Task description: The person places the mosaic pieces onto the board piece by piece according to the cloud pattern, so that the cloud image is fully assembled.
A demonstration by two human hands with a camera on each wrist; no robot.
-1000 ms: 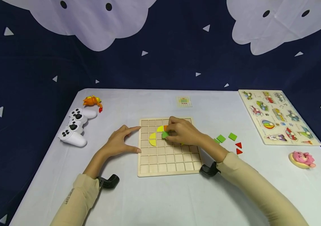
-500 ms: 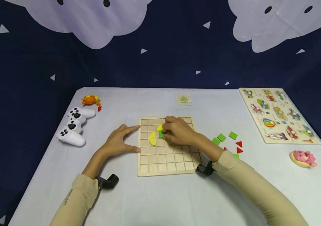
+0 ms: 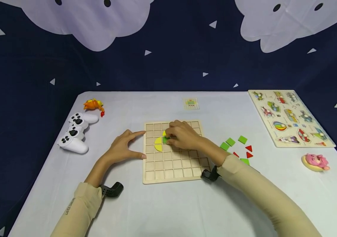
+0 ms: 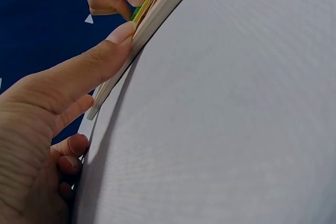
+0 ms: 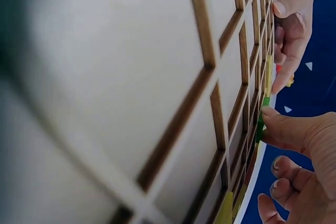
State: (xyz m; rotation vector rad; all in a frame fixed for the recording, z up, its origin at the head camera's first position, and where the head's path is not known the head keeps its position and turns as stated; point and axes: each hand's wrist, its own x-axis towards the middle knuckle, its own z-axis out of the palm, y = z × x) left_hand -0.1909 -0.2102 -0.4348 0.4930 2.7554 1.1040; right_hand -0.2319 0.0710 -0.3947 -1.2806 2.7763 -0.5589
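A wooden grid board [image 3: 174,174] lies on the white table. My left hand [image 3: 123,146] touches its left edge with thumb and forefinger spread; in the left wrist view the thumb [image 4: 84,69] presses against the rim. My right hand [image 3: 183,135] is over the board's upper middle, pinching a green square tile [image 3: 165,140] between thumb and fingers. The right wrist view shows the thumb [image 5: 286,127] against the green tile [image 5: 260,127]. Yellow curved tiles [image 3: 158,144] sit in cells just left of it. The right hand hides other cells.
Loose green squares [image 3: 242,139] and red triangles [image 3: 249,154] lie right of the board. A small pattern card [image 3: 191,103] is behind it. A white game controller [image 3: 77,131] and orange toy [image 3: 93,104] lie left; a picture puzzle [image 3: 291,118] and pink toy [image 3: 315,162] lie right.
My right hand has shifted left across the board, bringing the green tile beside the yellow pieces. The left hand stays at the board's edge. The head view has shifted slightly.
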